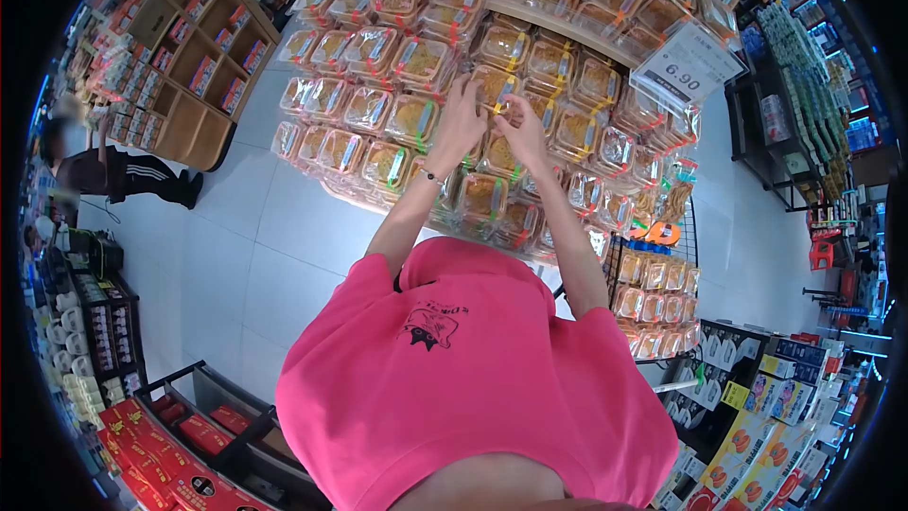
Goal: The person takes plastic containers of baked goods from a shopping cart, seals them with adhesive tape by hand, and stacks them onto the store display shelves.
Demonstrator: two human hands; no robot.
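Observation:
Both hands are in the middle of a stepped display of clear plastic food boxes with golden-brown food inside. My left hand (460,123) lies along the left side of one plastic food box (496,83), which has a yellow strip across its lid. My right hand (522,131) is at the near right corner of the same box, fingers curled and pinched against it. Their grip on the box's underside is hidden. A nearby box (412,119) left of my left hand has a green strip.
Price signs (688,66) stand over the display. A wire rack (653,303) with more packs is at the right. Another person (113,170) is by the wooden shelves (203,57) at the left. Red boxes (142,454) fill a stand at the lower left.

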